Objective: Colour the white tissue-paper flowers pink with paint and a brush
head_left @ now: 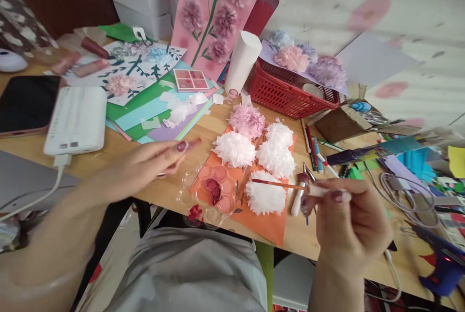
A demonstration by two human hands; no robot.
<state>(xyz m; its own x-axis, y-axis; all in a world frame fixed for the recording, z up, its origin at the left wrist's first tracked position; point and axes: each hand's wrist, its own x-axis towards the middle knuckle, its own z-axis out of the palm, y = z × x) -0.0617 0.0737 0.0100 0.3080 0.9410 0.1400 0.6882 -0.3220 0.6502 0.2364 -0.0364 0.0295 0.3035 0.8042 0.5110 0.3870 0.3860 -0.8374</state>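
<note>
My right hand (348, 225) is closed around a thin paintbrush (278, 183). The brush points left, its dark red tip over a white ruffled flower (266, 198); whether it touches the flower I cannot tell. My left hand (156, 162) is held out over the table edge, fingers stretched, with no object plainly in it. Beside it sits a clear flower-shaped palette (228, 183) with dark red paint (213, 191) in the middle. More white ruffled flowers (234, 149) and a pink one (247, 120) lie on an orange sheet (267, 227).
Behind stand a white roll (242, 60), a red basket (290, 94) bearing ruffled flowers and a pink flower picture (207, 36). A makeup brush (298, 195) lies near my right hand. Phone (29, 103) and power bank (76, 118) are left; a blue glue gun (443, 258) is right.
</note>
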